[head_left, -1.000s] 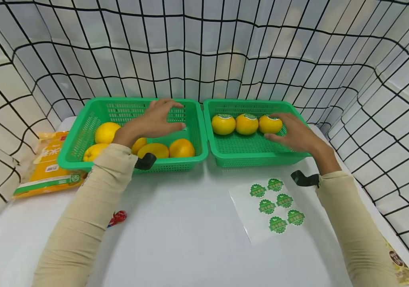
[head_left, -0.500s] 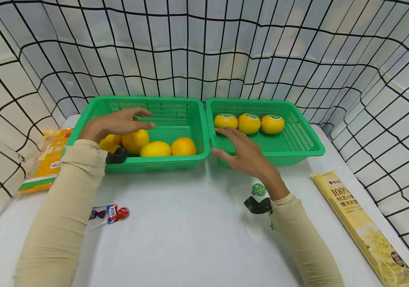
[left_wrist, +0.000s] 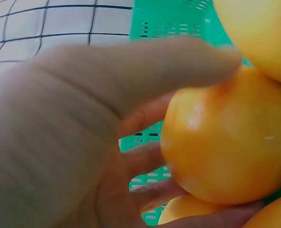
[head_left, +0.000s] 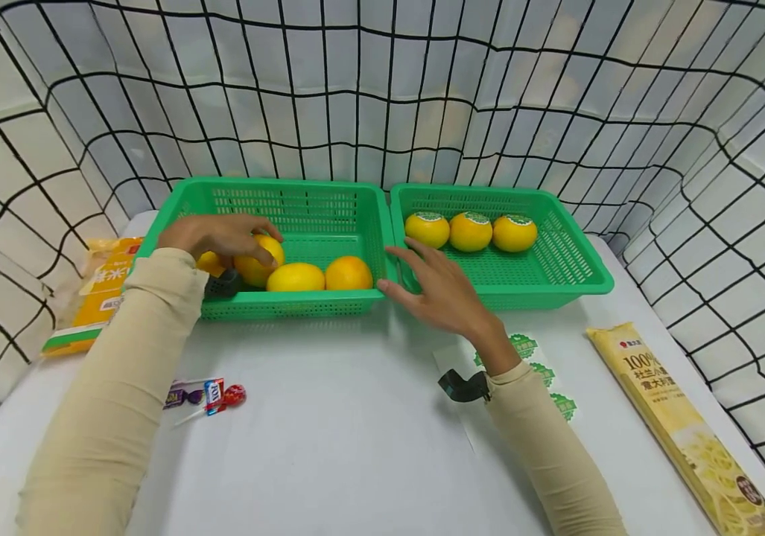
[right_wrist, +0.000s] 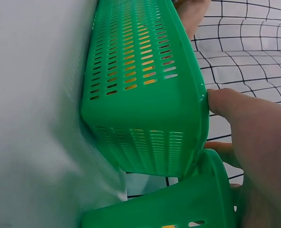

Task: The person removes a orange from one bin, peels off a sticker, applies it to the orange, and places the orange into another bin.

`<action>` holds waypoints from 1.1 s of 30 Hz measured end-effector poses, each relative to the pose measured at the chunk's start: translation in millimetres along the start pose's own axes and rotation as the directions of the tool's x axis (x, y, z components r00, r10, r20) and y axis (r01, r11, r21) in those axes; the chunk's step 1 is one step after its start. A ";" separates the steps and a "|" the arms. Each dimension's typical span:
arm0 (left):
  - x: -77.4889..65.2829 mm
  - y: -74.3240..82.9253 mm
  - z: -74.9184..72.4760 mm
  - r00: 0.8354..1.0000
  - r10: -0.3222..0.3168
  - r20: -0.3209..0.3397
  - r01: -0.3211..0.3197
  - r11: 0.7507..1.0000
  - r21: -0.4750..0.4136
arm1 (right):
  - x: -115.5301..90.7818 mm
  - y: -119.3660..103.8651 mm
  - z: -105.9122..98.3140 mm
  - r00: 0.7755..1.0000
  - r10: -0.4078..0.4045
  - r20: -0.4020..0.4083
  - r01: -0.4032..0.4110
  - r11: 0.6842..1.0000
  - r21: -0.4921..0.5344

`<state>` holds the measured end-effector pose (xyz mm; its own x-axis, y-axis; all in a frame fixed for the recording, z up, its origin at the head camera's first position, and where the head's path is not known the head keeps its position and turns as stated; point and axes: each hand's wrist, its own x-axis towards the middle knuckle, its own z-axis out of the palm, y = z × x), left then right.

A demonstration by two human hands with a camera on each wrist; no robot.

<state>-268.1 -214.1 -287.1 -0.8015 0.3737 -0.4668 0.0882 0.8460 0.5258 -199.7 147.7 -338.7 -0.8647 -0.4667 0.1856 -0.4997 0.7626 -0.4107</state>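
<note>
My left hand (head_left: 217, 234) reaches into the left green basket (head_left: 288, 298), thumb and fingers curled round an orange (left_wrist: 226, 147). The thumb lies across its upper side in the left wrist view. Two more oranges, a yellow oval one (head_left: 296, 277) and a rounder one (head_left: 348, 273), sit to its right; others lie partly under the hand. My right hand (head_left: 439, 294) is where the two baskets meet, its thumb tip touching the left basket's rim (right_wrist: 204, 102) and its fingers extended over the right basket (head_left: 529, 298). Three oranges (head_left: 471, 231) with green stickers line that basket's back.
A sheet of green stickers (head_left: 523, 345) lies partly under my right forearm. Noodles in a long yellow packet (head_left: 677, 424) lie at the right, an orange bag (head_left: 103, 294) at the left. Wrapped lollipops (head_left: 214, 396) rest beside my left sleeve. Black netting (head_left: 375, 97) surrounds the table.
My right hand has moved left from the stickered oranges to the junction of the baskets. My left hand has moved left and down, and now grips an orange.
</note>
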 end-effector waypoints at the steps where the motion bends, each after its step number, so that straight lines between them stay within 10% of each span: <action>1: 1.1 0.4 -0.3 1.000 0.000 -0.001 0.000 1.000 0.015 | -0.2 0.3 0.2 1.000 0.000 -0.001 0.000 1.000 0.002; 19: -0.1 -3.4 -9.0 0.990 0.086 -0.113 -0.088 0.996 -0.012 | -0.6 2.7 1.5 1.000 -0.006 0.007 0.006 1.000 0.004; 27: -20.9 17.0 2.7 0.932 0.217 -0.291 -0.266 0.954 -0.140 | -2.4 5.4 -2.0 1.000 0.000 0.012 0.000 1.000 0.001; 33: -49.1 40.4 41.0 0.862 0.346 -0.370 -0.454 0.852 -0.260 | -2.3 4.9 -3.2 1.000 0.001 0.022 -0.001 1.000 -0.006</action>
<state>-201.0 -182.7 -272.0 -0.8791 0.4747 0.0425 0.2852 0.4526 0.8449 -200.3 153.9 -338.2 -0.8641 -0.4752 0.1656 -0.4989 0.7660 -0.4054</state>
